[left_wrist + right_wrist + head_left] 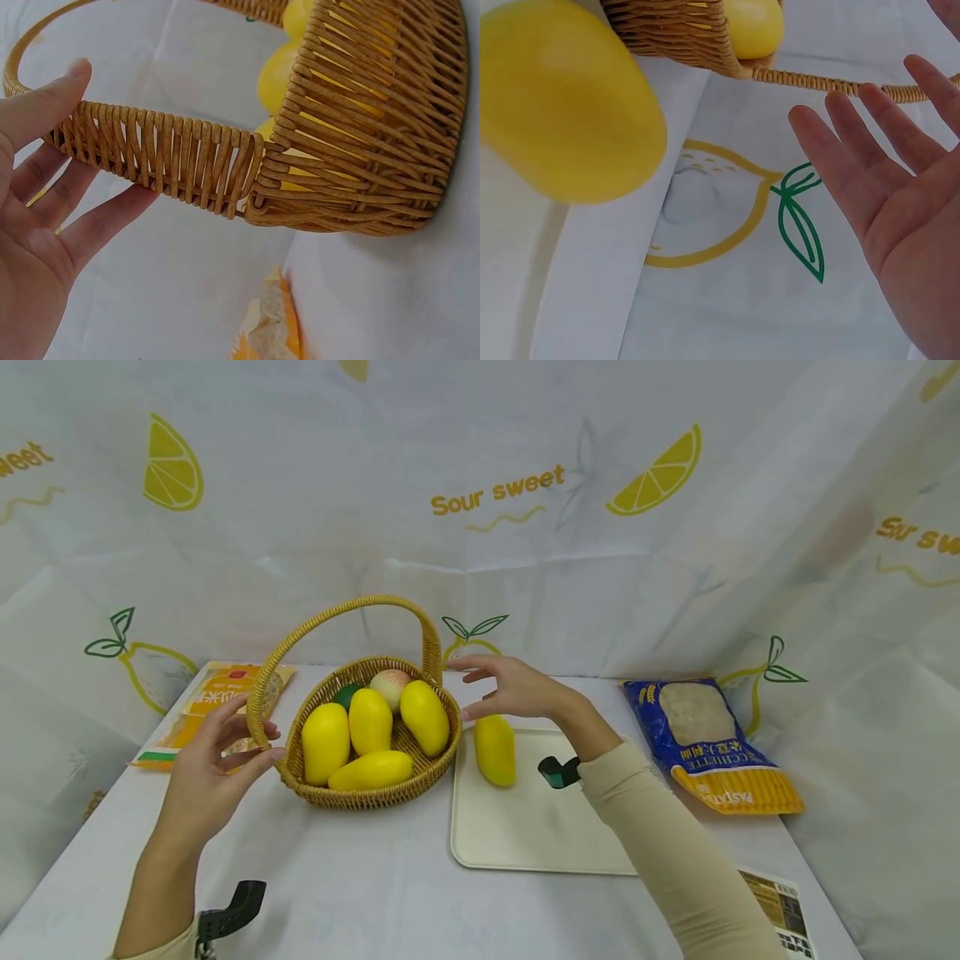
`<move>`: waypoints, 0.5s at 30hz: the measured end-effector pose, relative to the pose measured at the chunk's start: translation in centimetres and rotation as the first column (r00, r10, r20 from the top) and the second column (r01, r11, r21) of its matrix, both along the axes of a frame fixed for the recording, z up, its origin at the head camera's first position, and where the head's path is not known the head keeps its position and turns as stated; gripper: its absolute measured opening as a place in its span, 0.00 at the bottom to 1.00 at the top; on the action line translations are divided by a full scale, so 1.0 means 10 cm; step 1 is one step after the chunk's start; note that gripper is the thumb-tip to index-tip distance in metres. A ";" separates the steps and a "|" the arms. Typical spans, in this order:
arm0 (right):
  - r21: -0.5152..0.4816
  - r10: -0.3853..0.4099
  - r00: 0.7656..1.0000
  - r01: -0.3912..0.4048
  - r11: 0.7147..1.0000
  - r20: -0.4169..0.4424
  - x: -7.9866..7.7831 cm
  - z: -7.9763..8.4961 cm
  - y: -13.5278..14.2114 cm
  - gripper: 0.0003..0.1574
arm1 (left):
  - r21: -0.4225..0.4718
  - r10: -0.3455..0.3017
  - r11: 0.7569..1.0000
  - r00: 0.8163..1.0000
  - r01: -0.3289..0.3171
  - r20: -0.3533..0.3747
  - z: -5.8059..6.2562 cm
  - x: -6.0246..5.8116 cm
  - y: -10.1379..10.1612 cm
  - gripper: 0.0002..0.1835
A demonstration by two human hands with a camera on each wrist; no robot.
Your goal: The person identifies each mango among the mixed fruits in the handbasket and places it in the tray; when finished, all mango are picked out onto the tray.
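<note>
A wicker basket stands left of centre with its tall handle arching up. In it lie several yellow mangoes, a pale peach and a dark green fruit, mostly hidden. My left hand holds the lower left part of the handle, thumb on one side and fingers on the other. On the basket's right, my right hand hovers close to the rim and handle base, fingers extended and palm bare in the right wrist view. Below it, another mango lies on a cream tray.
An orange and yellow food packet lies behind my left hand. On the right is a blue and yellow pasta bag, with a printed card nearer the front edge. A white printed curtain hangs behind the table.
</note>
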State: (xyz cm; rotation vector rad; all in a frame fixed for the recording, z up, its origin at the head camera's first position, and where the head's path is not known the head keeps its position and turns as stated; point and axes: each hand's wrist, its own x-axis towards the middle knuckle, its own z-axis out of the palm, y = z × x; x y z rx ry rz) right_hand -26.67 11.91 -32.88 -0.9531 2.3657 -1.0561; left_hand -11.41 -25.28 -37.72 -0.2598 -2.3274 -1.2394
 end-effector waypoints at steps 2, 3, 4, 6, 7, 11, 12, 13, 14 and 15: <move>-0.003 0.006 1.000 -0.006 1.000 0.010 0.00 0.01 -0.04 0.50 | 0.001 0.000 1.000 1.000 0.000 0.000 0.00 0.00 0.00 0.45; -0.009 0.013 1.000 -0.013 1.000 0.011 0.00 0.01 -0.06 0.50 | 0.000 0.001 1.000 1.000 -0.001 0.001 0.00 0.00 0.00 0.45; -0.011 0.021 1.000 -0.020 1.000 0.010 0.00 0.02 -0.08 0.50 | 0.000 0.001 1.000 1.000 -0.001 0.002 0.00 0.00 0.00 0.45; -0.011 0.037 0.999 -0.037 0.999 0.001 0.00 0.02 -0.12 0.49 | -0.007 0.005 1.000 1.000 -0.005 0.005 0.00 0.00 0.00 0.45; -0.011 0.045 0.999 -0.045 0.999 -0.004 -0.01 0.02 -0.14 0.49 | -0.011 0.008 1.000 1.000 -0.008 0.008 0.00 0.00 0.01 0.45; 0.002 0.056 0.998 -0.056 0.998 -0.012 -0.02 -0.01 -0.23 0.49 | -0.016 0.012 1.000 1.000 -0.012 0.013 0.00 0.00 0.00 0.45; 0.003 0.055 0.998 -0.055 0.999 -0.009 -0.03 -0.03 -0.25 0.49 | -0.015 0.012 1.000 1.000 -0.012 0.013 0.00 0.00 0.00 0.45; 0.005 0.052 0.999 -0.052 0.999 -0.008 -0.04 -0.04 -0.27 0.49 | -0.015 0.012 1.000 1.000 -0.012 0.011 0.00 0.00 0.00 0.45; 0.007 0.046 0.999 -0.045 0.999 -0.009 -0.04 -0.05 -0.29 0.49 | -0.013 0.011 1.000 1.000 -0.011 0.010 0.00 -0.01 0.00 0.45; 0.011 0.040 0.999 -0.040 0.999 -0.011 -0.05 -0.07 -0.31 0.48 | -0.014 0.012 1.000 1.000 -0.012 0.009 0.00 -0.01 0.00 0.45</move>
